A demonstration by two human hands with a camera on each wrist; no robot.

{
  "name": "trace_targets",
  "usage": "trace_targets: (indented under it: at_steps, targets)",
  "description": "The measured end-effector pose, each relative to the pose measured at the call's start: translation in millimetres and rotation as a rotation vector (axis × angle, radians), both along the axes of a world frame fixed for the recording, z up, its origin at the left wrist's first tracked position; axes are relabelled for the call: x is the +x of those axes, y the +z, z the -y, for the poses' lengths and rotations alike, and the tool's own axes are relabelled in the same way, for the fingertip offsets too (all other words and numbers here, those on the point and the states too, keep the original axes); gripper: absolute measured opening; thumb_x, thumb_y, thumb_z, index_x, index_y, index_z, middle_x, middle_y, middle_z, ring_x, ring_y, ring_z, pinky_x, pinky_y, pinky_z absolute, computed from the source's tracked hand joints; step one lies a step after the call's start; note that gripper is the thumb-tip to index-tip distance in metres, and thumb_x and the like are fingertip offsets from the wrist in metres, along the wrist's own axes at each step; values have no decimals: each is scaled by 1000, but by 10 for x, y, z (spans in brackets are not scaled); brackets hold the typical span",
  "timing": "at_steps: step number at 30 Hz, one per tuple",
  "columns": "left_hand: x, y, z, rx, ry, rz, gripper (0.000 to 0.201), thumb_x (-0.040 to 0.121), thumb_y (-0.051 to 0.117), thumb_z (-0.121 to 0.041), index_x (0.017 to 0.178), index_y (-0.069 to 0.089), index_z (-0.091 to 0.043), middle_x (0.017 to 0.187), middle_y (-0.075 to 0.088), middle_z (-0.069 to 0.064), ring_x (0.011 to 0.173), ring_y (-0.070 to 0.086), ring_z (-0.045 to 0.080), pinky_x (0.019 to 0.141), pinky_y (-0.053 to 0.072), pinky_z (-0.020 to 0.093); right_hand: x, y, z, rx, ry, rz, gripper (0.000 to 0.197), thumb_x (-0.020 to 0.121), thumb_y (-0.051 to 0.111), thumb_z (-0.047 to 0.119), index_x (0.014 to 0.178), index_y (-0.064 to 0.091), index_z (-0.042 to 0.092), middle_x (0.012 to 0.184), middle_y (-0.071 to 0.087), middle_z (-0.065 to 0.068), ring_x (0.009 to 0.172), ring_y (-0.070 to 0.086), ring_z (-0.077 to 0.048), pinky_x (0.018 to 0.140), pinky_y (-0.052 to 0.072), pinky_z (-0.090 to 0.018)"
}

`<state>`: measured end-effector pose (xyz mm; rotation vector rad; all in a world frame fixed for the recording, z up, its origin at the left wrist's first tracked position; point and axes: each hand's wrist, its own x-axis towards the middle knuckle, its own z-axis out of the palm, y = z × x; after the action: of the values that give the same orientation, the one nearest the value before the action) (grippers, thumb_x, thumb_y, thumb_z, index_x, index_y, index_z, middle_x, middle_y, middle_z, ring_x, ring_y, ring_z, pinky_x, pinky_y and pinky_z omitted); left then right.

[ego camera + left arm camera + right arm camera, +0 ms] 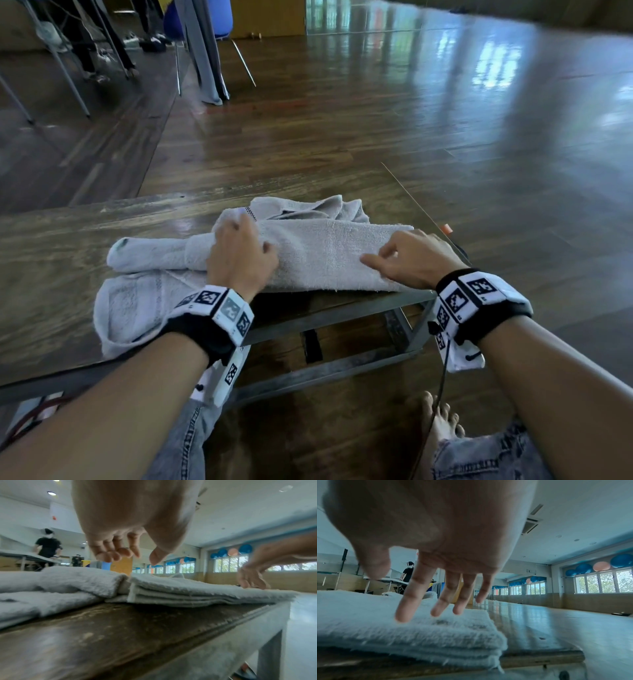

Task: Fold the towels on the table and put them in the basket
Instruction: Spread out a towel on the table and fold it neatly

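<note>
A folded grey towel [325,253] lies across the wooden table [51,274], close to its near right corner. My left hand [239,253] hovers over the towel's left end with its fingers loosely curled, holding nothing; the left wrist view shows the left hand [137,559] a little above the folded towel [188,592]. My right hand [404,260] is over the right end, fingers stretched down at the folded towel [419,635]. A rolled towel [150,253] lies to the left, a spread one [137,301] reaches the front edge, and a crumpled one [308,207] sits behind. No basket is in view.
The table's metal frame [342,366] shows below the near edge, with my knees and a bare foot [442,421] under it. A small orange thing [446,229] sits at the table's right edge. Chair legs [68,78] stand far left. Shiny wooden floor lies beyond.
</note>
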<state>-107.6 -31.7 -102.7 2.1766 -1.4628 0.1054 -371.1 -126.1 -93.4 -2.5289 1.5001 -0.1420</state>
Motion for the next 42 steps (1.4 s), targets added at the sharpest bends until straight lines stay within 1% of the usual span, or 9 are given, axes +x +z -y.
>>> trace_targets:
  at_steps: [4, 6, 9, 12, 22, 27, 35, 39, 42]
  targets:
    - [-299, -123, 221, 49, -355, 65, 21, 93, 49, -25, 112, 50, -15, 123, 46, 5, 113, 46, 21, 93, 45, 37, 235, -102, 10, -110, 43, 135, 28, 92, 54, 53, 111, 62, 35, 124, 57, 9, 118, 52, -17, 98, 43, -41]
    - [-417, -229, 332, 156, -407, 101, 31, 98, 44, -28, 125, 47, -15, 142, 40, 7, 133, 38, 25, 107, 38, 41, 375, -218, 37, -32, 129, 177, 42, 93, 55, 43, 134, 51, 33, 145, 45, 7, 136, 39, -18, 110, 38, -43]
    - [-511, -434, 414, 362, -381, 68, 57, 103, 27, -40, 154, 19, -16, 165, 8, 2, 153, 2, 21, 124, 6, 42, 549, -435, 77, 106, 227, 123, 62, 97, 48, 40, 154, 25, 40, 166, 14, 6, 153, 10, -17, 123, 12, -45]
    - [-465, -592, 427, 380, -348, 115, 61, 103, 16, -45, 158, 6, -20, 166, -4, -4, 152, -9, 13, 123, -7, 39, 590, -613, 113, 180, 205, 34, 66, 98, 33, 49, 158, 5, 45, 169, -6, 12, 155, -10, -13, 123, -5, -44]
    - [-373, -675, 429, 295, -287, 127, 62, 99, 19, -54, 157, 10, -33, 166, 2, -8, 153, -2, 14, 123, -3, 40, 551, -621, 147, 174, 155, -43, 71, 89, 25, 68, 153, -5, 56, 167, -14, 14, 153, -18, -15, 123, -9, -43]
    - [-300, -708, 398, 282, -252, 108, 63, 99, 14, -56, 157, 6, -33, 166, -3, -9, 152, -7, 13, 123, -6, 39, 347, -565, 245, 264, 95, -126, 85, 83, 22, 87, 153, -12, 53, 164, -23, 18, 151, -25, -12, 121, -13, -47]
    - [-222, -676, 298, 279, -217, 88, 59, 102, 15, -51, 157, 4, -35, 166, -7, -10, 152, -11, 13, 123, -8, 36, -124, -424, 346, 416, -81, -230, 112, 58, 17, 100, 149, -25, 50, 159, -36, 15, 151, -26, -16, 121, -10, -57]
    - [-204, -657, 262, 284, -196, 94, 58, 102, 14, -49, 157, 2, -34, 165, -10, -10, 152, -12, 12, 123, -8, 36, -97, -414, 286, 417, -98, -222, 109, 66, 20, 97, 151, -24, 46, 161, -35, 11, 150, -28, -20, 120, -15, -58]
    - [-219, -651, 267, 290, -187, 104, 59, 102, 15, -49, 157, 1, -33, 165, -9, -9, 152, -11, 13, 123, -7, 37, 8, -384, 263, 278, -81, -268, 110, 74, 17, 94, 157, -18, 31, 163, -32, 0, 146, -36, -22, 115, -23, -56]
